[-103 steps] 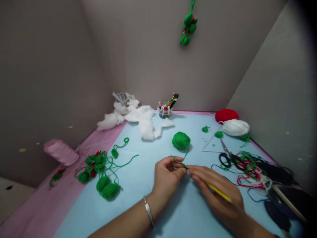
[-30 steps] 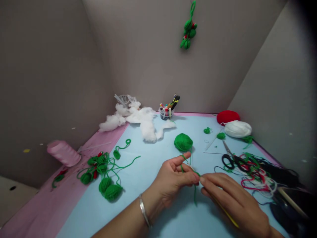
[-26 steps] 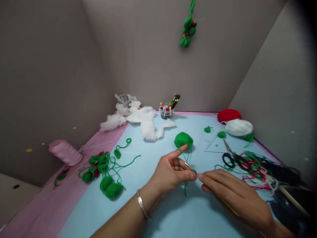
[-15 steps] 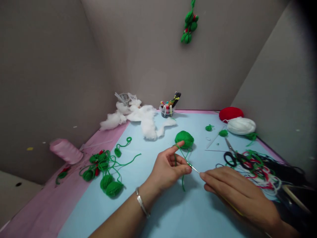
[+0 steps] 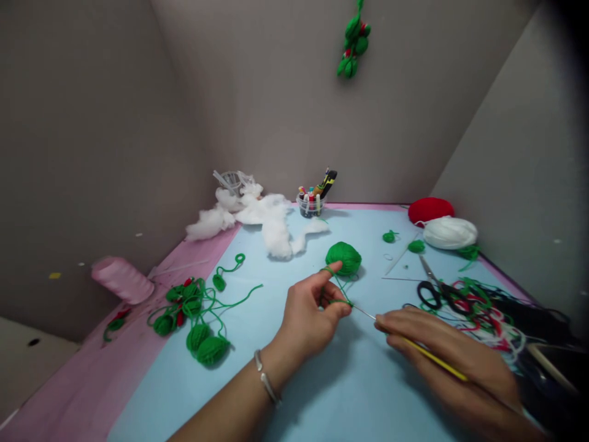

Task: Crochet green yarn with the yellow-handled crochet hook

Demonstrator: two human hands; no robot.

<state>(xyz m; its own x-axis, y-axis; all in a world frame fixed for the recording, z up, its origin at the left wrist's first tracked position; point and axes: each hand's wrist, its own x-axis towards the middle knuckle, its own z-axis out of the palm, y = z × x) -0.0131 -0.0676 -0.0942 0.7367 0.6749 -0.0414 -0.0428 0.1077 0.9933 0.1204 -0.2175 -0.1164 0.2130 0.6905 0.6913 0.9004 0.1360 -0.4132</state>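
Blue table (image 5: 359,393): left grip (image 5: 306,319) pinches green yarn (image 5: 343,301) from the ball (image 5: 343,258) at twelve o'clock; right grip (image 5: 442,350) closes on a yellow crochet hook (image 5: 435,358).

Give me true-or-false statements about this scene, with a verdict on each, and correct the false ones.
1. The right hand holds a yellow crochet hook. True.
2. A metal bangle is on the right wrist. False: it is on the wrist of the left hand.
3. Yarn from the green yarn ball loops over the left index finger. True.
4. The black-handled scissors lie beside the cotton stuffing. False: they lie well to the right of it, by tangled yarn strands.
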